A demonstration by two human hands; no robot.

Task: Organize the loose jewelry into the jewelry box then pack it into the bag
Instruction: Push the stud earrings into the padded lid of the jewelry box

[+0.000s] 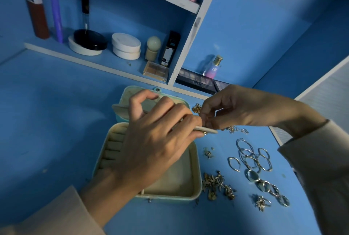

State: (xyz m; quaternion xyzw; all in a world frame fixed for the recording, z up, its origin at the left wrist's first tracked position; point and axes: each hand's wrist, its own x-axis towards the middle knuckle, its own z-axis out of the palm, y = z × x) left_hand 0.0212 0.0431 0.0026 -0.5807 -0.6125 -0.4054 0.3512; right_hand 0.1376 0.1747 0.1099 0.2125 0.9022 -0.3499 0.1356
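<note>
An open mint jewelry box [195, 176] with a cream lining lies on the blue desk, its lid [130, 93] folded back. My left hand [151, 144] hovers over the box and pinches a thin cream earring panel [206, 130] with a small gold piece on it. My right hand [234, 110] meets it from the right, its fingertips pinching something small at the panel's edge. Loose jewelry lies to the right of the box: silver hoops [249, 156], silver rings [268, 185], gold earrings [217, 185], a thin chain [238, 130]. No bag is in view.
A shelf behind the desk holds cosmetics: round compacts [125, 48], tubes and bottles [37, 11], a perfume bottle [213, 68], eyeshadow palettes [194, 79]. A white shelf post [188, 45] stands behind the box. The desk's right edge [275, 136] runs near the hoops.
</note>
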